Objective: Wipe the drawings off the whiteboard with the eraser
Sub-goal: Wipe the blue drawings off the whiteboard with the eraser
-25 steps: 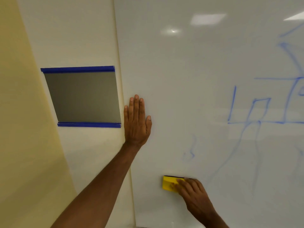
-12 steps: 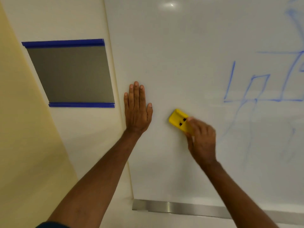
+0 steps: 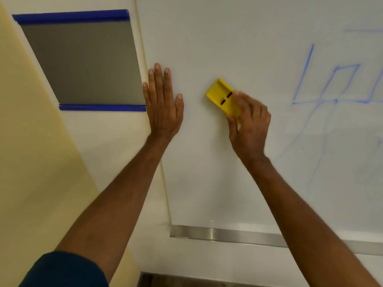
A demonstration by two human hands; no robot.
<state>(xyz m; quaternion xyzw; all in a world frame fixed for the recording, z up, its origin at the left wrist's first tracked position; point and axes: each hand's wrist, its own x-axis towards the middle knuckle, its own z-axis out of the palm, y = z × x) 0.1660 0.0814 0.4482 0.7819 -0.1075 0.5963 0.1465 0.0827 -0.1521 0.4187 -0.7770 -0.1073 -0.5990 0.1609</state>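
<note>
Eraser [image 3: 220, 96] under right hand [image 3: 249, 125] fingers [image 3: 243, 100], flat against whiteboard [image 3: 228, 38]

Bare whiteboard [image 3: 238, 48] above; left hand [image 3: 163, 104] blocks leftward.

eraser [image 3: 223, 98] raised from lower board, tilted

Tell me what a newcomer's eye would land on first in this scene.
The yellow eraser stands out first, pressed to the whiteboard near the middle of the view and gripped by the right hand. Next come the blue drawings to its right, not yet wiped. The left hand lies flat on the board's left edge, beside a grey panel with blue strips.
</note>
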